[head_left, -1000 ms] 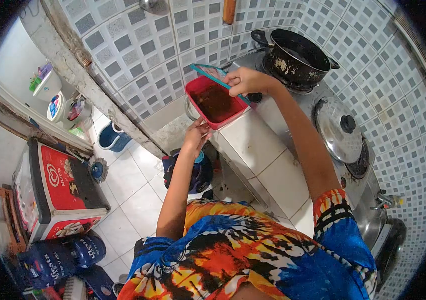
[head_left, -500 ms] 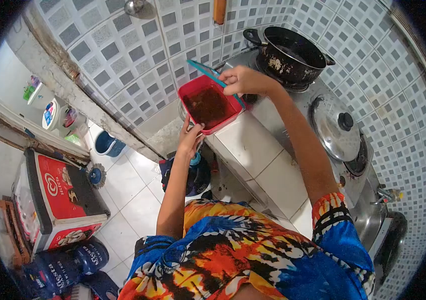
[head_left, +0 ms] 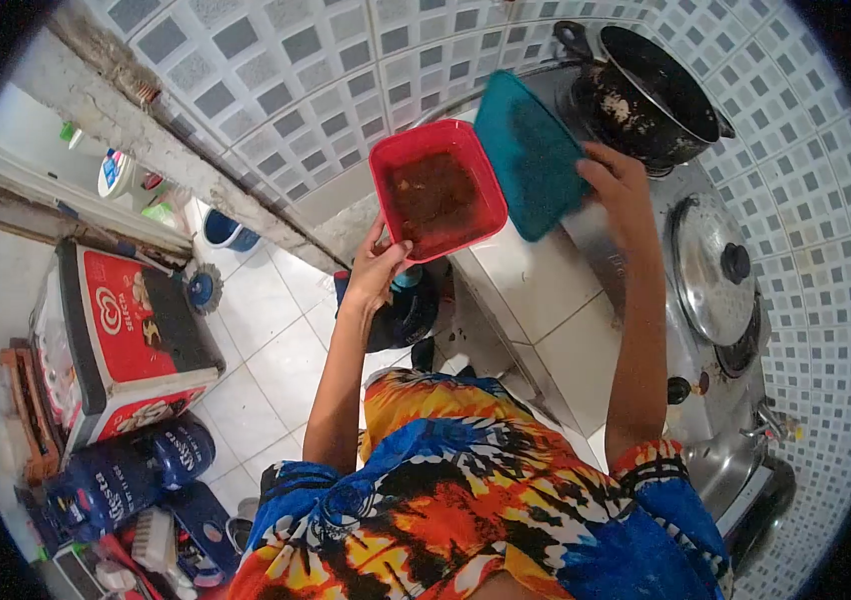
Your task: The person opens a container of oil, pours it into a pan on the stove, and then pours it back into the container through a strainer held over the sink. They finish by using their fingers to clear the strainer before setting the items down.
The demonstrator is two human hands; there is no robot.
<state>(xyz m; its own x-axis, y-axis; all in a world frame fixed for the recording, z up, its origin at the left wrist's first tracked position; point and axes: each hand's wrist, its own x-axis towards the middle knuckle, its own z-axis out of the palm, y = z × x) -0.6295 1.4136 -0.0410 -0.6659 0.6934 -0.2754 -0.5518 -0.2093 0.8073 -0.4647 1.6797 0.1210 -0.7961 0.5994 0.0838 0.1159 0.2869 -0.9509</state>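
A square red plastic container [head_left: 498, 200] with brown, sauce-like contents is tipped toward me, its near corner gripped by my left hand [head_left: 378, 270], thumb over the rim. Beside it on the right, a teal lid [head_left: 528, 165] with rounded corners hangs from my right hand [head_left: 618, 190], whose fingers pinch its right edge. Lid and container are side by side, the lid off the opening. Below them runs the white tiled counter [head_left: 571, 335]. Behind my right hand stands a worn black pot [head_left: 651, 100] on the stove.
A steel pot lid [head_left: 711, 270] with a black knob rests on the near burner. Further right are a sink [head_left: 721, 460] and faucet [head_left: 774, 422]. On the left stand a red Selecta freezer [head_left: 131, 320], blue gas cylinders [head_left: 136, 470] and a blue bucket [head_left: 229, 230].
The teal lid has come off the red container and swung right, now facing me. The container has moved slightly right and tilted toward me. The view has shifted.
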